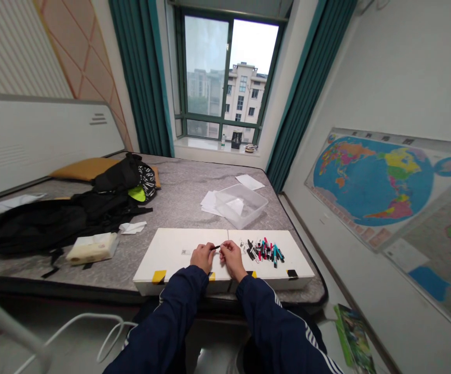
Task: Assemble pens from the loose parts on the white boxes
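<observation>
My left hand is closed on a small dark pen-like piece above the white box surface. Close beside it, my right hand has its fingers pinched at the other end of that piece; whether they hold a separate part is too small to tell. Right of my right hand lies a loose pile of pen parts in black, red, pink, teal and white, on the right white box.
A clear plastic bin and white papers lie behind the boxes. On the left are a tissue pack, a black bag and a yellow cushion. The mattress edge runs just in front.
</observation>
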The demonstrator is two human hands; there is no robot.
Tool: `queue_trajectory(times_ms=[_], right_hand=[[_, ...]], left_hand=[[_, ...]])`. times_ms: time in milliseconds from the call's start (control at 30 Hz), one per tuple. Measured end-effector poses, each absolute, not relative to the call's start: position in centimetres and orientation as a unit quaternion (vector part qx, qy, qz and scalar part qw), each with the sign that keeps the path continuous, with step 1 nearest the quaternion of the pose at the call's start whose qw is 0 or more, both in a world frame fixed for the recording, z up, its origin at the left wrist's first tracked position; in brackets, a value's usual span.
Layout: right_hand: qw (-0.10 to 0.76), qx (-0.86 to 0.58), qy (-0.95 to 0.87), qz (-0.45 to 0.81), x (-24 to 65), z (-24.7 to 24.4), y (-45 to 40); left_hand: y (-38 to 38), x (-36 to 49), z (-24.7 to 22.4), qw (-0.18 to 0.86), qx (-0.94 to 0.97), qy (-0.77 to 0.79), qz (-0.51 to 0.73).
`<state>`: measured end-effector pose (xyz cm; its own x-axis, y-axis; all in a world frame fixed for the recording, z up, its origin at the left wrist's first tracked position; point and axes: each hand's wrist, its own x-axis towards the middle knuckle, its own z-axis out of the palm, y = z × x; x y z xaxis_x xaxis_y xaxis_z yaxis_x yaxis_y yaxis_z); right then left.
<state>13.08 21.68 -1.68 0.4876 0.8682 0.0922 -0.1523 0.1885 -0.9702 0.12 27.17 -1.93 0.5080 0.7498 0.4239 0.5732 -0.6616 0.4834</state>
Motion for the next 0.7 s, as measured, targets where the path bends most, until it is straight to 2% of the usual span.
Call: queue_trajectory(times_ms=[467,700], right_hand=[[0.670,-0.538,-0.361,0.362,12.57,-0.98,21.41],[0.693,-0.534,-0.317,0.365,13.12,-1.02,21.61]], left_hand=[[26.83,0.06,-1.28,0.155,0.867,0.379,0.285],[27.10,0.14,-1.83,0.155,0.864,0.381,0.290]])
